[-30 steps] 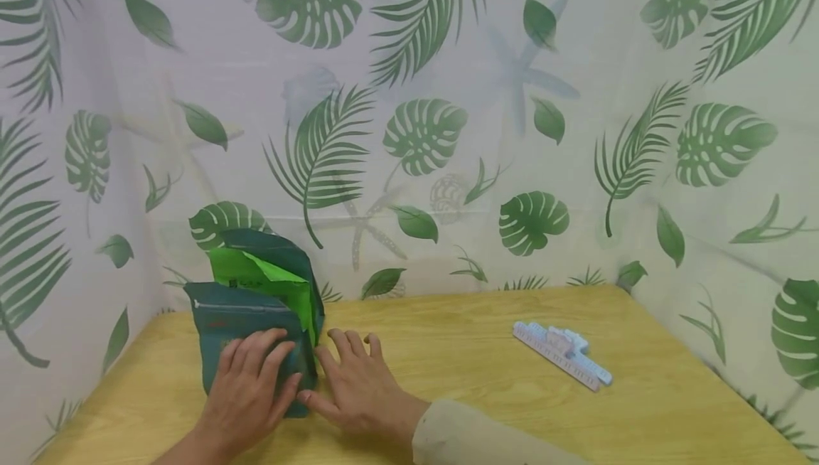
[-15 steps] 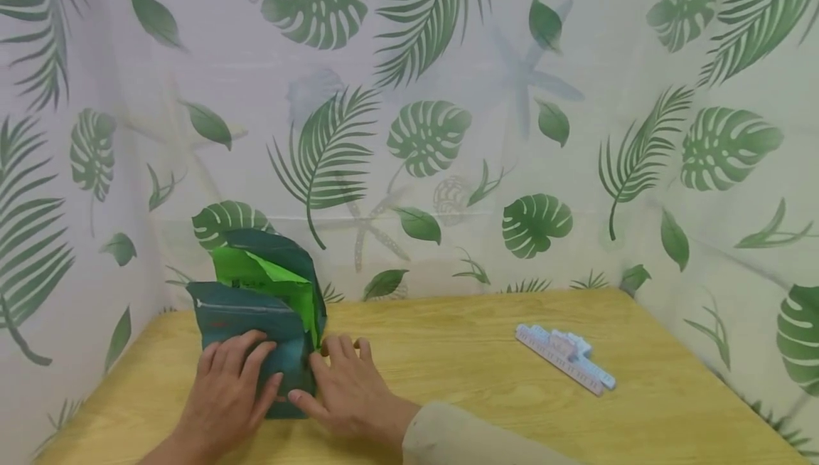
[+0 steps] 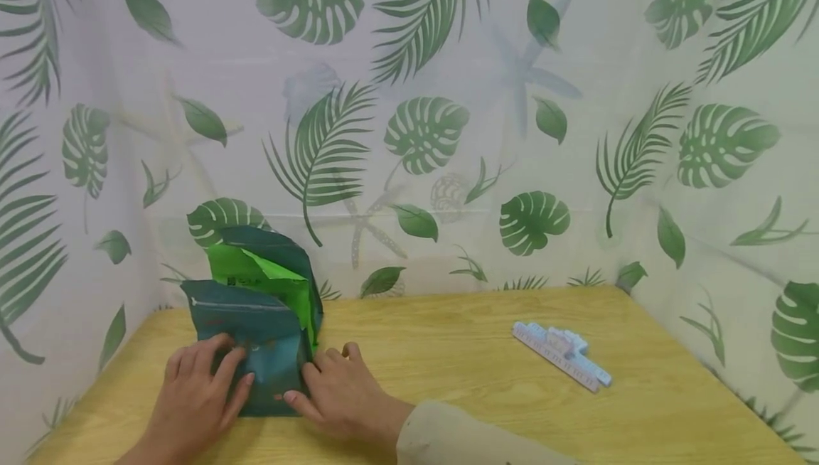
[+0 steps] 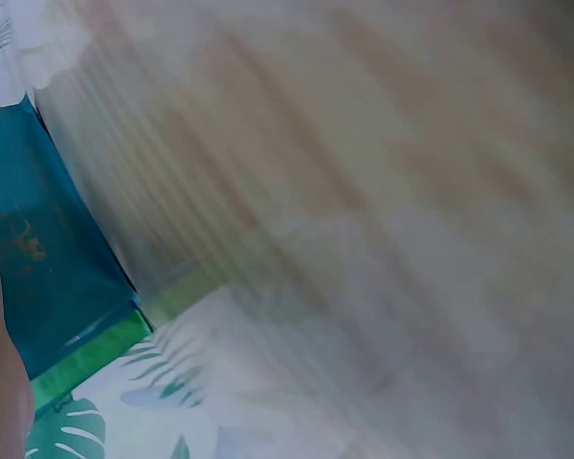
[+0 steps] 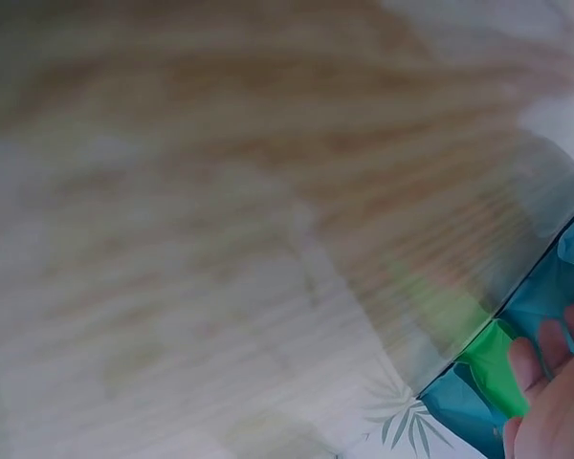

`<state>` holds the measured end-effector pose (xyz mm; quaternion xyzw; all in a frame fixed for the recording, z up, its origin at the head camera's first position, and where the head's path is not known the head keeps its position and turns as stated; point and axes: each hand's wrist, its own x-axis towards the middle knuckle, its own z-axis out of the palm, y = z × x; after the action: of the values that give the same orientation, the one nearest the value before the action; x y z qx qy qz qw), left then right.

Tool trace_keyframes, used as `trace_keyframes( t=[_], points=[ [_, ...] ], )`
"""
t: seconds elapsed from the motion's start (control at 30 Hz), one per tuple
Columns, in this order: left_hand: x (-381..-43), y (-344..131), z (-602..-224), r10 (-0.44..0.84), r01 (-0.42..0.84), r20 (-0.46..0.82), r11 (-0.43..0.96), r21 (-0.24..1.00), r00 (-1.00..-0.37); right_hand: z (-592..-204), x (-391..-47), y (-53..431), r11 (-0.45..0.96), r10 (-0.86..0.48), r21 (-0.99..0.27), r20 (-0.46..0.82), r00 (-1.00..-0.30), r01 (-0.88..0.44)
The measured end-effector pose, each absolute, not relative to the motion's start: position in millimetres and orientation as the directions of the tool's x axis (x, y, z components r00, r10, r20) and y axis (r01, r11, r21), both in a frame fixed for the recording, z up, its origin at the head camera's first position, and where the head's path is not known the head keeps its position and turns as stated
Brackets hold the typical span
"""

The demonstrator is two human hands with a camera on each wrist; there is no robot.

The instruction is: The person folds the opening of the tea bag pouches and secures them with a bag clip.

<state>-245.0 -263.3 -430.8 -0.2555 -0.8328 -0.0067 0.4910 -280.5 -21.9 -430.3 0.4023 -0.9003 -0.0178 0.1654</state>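
A dark teal stand-up pouch [image 3: 271, 362] with a pale zip line near its top stands at the left of the table, its mouth spread wide. From it rises a bright green inner packet [image 3: 256, 269], also visible in the right wrist view as a green packet [image 5: 493, 368]. The left hand [image 3: 195, 390] rests its loosely bent fingers on the pouch's lower left front. At the right front edge, the right hand [image 3: 348, 394] holds the pouch, thumb on the front and fingers along the side. The left wrist view has the pouch [image 4: 53, 239] beside part of that hand.
Two sealing clips, one pinkish [image 3: 537, 348] and one pale blue [image 3: 595, 369], lie together on the right of the wooden table [image 3: 448, 358]. A leaf-patterned cloth [image 3: 448, 259] hangs behind and at both sides. Translucent blur fills much of both wrist views.
The left hand has slid left across the pouch's front, uncovering its middle. The right hand has shifted slightly left, its index finger bending closer to the front edge. The clips have not moved.
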Motion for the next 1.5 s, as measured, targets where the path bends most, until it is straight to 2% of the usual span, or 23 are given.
trace_keyframes(
  t=[0.2,0.33,0.4,0.5,0.63,0.73,0.87,1.03,1.3,1.5],
  points=[
    [-240.9,-275.2,-433.1,0.422,0.419,0.815,0.874,-0.248,-0.397,-426.1,-279.6,-21.4,0.659,-0.744,0.173,0.286,-0.603,-0.732],
    [-237.3,-284.2,-436.7,0.380,0.372,0.809,0.903,-0.217,-0.449,-426.4,-279.4,-21.0,0.647,-0.753,0.168,0.293,-0.589,-0.744],
    [-236.5,-288.5,-438.8,0.334,0.329,0.802,0.927,-0.183,-0.495,-426.8,-279.3,-21.2,0.642,-0.757,0.165,0.291,-0.585,-0.748],
    [-235.8,-293.9,-440.6,0.235,0.260,0.759,0.962,-0.090,-0.608,-427.4,-278.9,-21.8,0.640,-0.759,0.164,0.287,-0.585,-0.750],
    [-234.7,-300.1,-441.2,0.122,0.156,0.634,0.988,-0.002,-0.764,-427.9,-277.6,-22.8,0.638,-0.762,0.172,0.286,-0.581,-0.751],
    [-235.9,-305.3,-442.4,0.118,0.130,0.574,0.991,-0.020,-0.811,-428.2,-277.0,-23.4,0.632,-0.766,0.182,0.294,-0.572,-0.753],
    [-240.4,-306.8,-446.4,0.195,0.183,0.582,0.980,-0.080,-0.789,-428.2,-276.8,-23.3,0.640,-0.762,0.179,0.279,-0.585,-0.748],
    [-243.2,-302.3,-447.8,0.241,0.238,0.622,0.967,-0.089,-0.745,-427.1,-276.3,-23.0,0.654,-0.753,0.172,0.241,-0.612,-0.737],
    [-244.0,-298.5,-443.0,0.253,0.263,0.583,0.962,-0.069,-0.772,-428.4,-277.3,-23.5,0.668,-0.744,0.198,0.225,-0.630,-0.718],
    [-246.3,-296.9,-440.8,0.267,0.274,0.590,0.958,-0.079,-0.762,-427.8,-276.5,-22.5,0.677,-0.735,0.187,0.214,-0.643,-0.712]
  ],
)
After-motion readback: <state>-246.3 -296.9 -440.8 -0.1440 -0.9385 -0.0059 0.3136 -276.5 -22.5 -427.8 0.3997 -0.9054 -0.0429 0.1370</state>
